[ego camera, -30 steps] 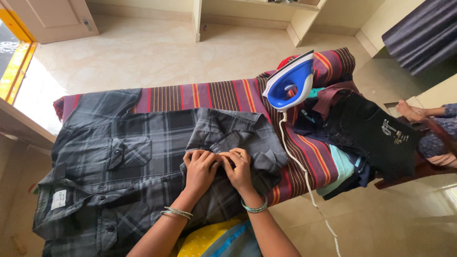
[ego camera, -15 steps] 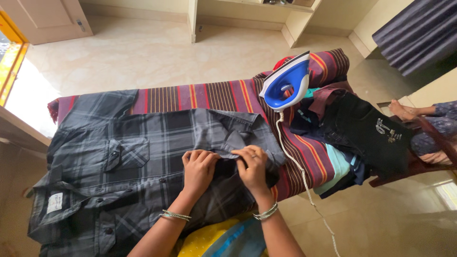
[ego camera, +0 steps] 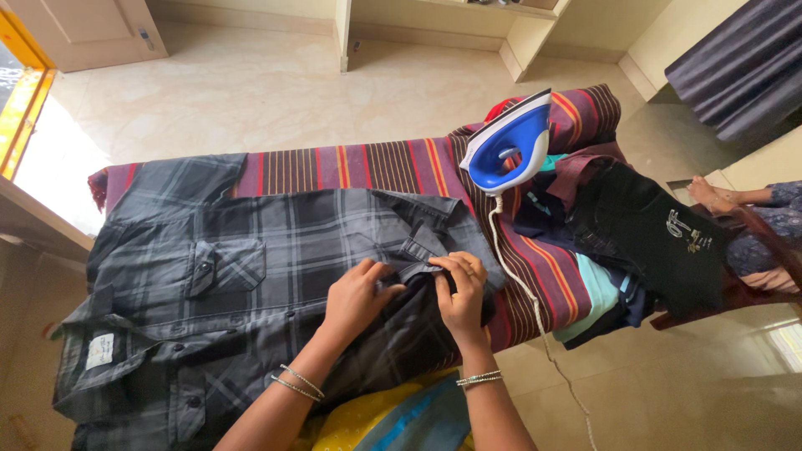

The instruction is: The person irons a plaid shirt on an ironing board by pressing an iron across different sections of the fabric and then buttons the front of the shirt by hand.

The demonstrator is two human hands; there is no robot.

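Observation:
A grey plaid shirt (ego camera: 251, 276) lies spread across a table covered with a maroon striped cloth (ego camera: 351, 165). My left hand (ego camera: 357, 297) pinches a fold of the shirt's hem near the front edge. My right hand (ego camera: 462, 291) grips the same fold just to the right, fingers curled over the fabric. Both wrists wear thin bangles. A blue and white iron (ego camera: 510, 144) stands upright at the table's right end, its white cord (ego camera: 535, 309) trailing down over the edge.
A pile of dark and teal clothes (ego camera: 635, 242) lies right of the iron. Another person's foot and leg (ego camera: 727, 199) rest at the far right. Pale tiled floor (ego camera: 251, 83), a door and shelves lie beyond the table.
My hands have slid a little to the right along the shirt's hem, and the right hand has curled tighter over the fold. The view has shifted slightly.

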